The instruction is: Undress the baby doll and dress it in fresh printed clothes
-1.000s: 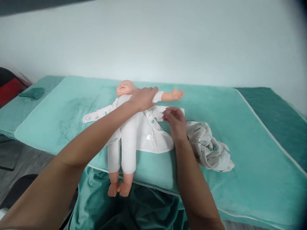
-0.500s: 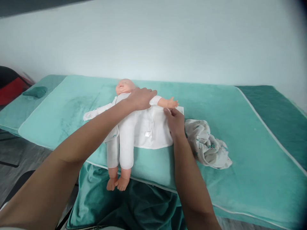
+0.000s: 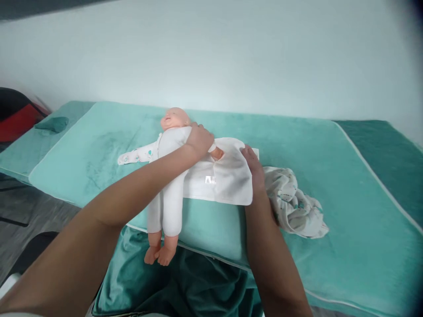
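Observation:
A baby doll (image 3: 172,193) with white body and legs lies on its back, head toward the wall. Its arm on the left is inside a printed sleeve (image 3: 138,155) of a baby shirt. The shirt's other half (image 3: 228,176), white inside out with a small label, spreads to the right of the doll. My left hand (image 3: 200,143) is closed around the doll's other arm, whose hand (image 3: 217,153) points down at the shirt's fabric. My right hand (image 3: 254,165) is closed on the shirt's right edge and lifts it; its fingertips are partly hidden.
A crumpled printed cloth (image 3: 294,202) lies right of my right forearm. The green padded bed (image 3: 340,220) runs along a white wall (image 3: 231,53), with a hole at its left end. A dark green drape (image 3: 185,281) hangs in front. A black and red chair (image 3: 20,119) stands far left.
The doll's arm has swung from pointing right to pointing down at the shirt. My right hand has raised the shirt's edge and moved slightly right.

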Tool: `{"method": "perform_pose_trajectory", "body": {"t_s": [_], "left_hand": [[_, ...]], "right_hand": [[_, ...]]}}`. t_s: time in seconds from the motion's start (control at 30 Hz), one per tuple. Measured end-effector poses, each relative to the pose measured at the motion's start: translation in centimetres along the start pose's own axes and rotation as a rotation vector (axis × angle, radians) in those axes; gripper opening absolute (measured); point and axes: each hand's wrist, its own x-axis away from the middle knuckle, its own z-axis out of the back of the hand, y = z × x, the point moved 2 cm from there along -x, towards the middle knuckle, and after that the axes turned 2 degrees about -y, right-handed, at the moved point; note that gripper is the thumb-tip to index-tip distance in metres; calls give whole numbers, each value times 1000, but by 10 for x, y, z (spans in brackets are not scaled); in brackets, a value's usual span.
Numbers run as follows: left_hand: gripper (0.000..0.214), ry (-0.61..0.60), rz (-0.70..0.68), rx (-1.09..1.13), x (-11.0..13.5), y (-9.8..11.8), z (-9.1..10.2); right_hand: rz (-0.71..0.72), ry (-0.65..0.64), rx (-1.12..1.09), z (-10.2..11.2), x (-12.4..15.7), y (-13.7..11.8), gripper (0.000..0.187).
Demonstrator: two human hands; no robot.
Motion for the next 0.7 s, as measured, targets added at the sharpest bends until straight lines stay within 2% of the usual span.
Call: {"method": "perform_pose_trajectory", "body": {"t_s": [0.07, 0.13, 0.23, 0.3, 0.4, 0.5, 0.57, 0.63, 0.7], "left_hand": [[49, 18, 23, 90, 0, 6, 1], [55, 13, -14, 267, 0, 8, 3], [36, -11, -175, 636, -1, 2, 5], [24, 53, -225, 844, -1, -10, 7], [19, 246, -176, 947, 3, -39, 8], [14, 377, -137, 1020, 14, -70, 4], [11, 405, -112, 1132, 24, -86, -2], [10, 397, -49, 1222, 35, -96, -11], [11, 396, 31, 1213, 47, -102, -19]], "right_hand": [[-104, -27, -131, -3, 3, -2, 37], [-161, -107, -209, -7, 6, -5, 52], [-180, -226, -245, -13, 9, -7, 72], [-179, -313, -232, -16, 11, -7, 78], [-165, -440, -219, -16, 15, -7, 85], [-108, -497, -221, -12, 19, -6, 81], [-64, -619, -253, -11, 21, -3, 77], [-45, -810, -303, -12, 23, 0, 72], [-58, -921, -324, -14, 24, 2, 65]]}}
